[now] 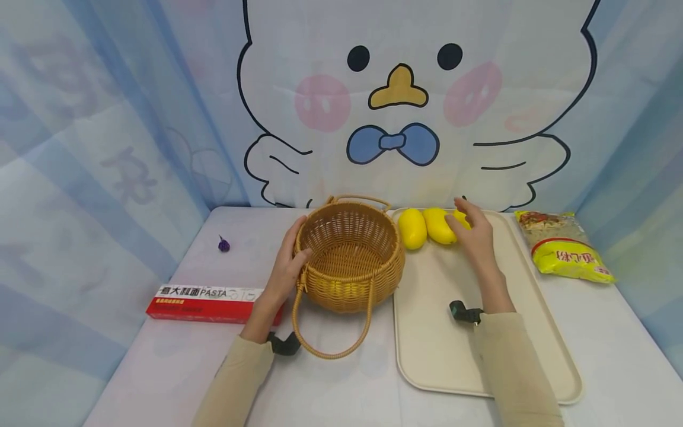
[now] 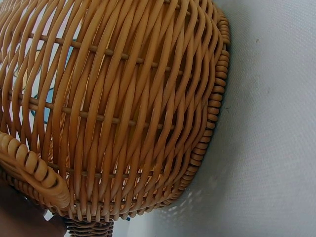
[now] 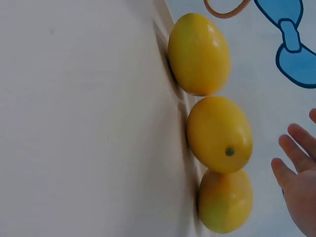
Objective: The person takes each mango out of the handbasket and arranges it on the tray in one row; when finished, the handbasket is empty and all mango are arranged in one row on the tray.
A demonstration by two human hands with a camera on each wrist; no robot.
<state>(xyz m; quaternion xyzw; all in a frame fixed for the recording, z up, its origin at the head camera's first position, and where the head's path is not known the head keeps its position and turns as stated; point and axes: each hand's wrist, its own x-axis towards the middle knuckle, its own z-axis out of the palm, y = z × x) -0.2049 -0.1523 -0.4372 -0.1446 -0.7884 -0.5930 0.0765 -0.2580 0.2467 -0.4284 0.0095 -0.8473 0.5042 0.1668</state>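
A round wicker basket (image 1: 388, 279) with its front handle hanging down stands left of the tray. My left hand (image 1: 281, 270) grips its left side, the thumb over the rim. In the left wrist view the woven wall of the basket (image 2: 133, 98) fills much of the picture, with a dark bit of the hand (image 2: 24, 217) at the lower left corner. Three smooth yellow fruits (image 3: 219, 133), lemon- or mango-like, lie in a row at the tray's far edge. Over the rightmost ones hovers my right hand (image 1: 477, 237), fingers extended and holding nothing; it partly hides the third fruit.
A beige tray (image 1: 432, 332) lies under the right arm. To its right is a yellow noodle packet (image 1: 568, 249). At the left are a red and white pasta box (image 1: 205, 303), partly behind the left arm, and a small purple object (image 1: 224, 244). A printed curtain (image 1: 395, 184) closes the back.
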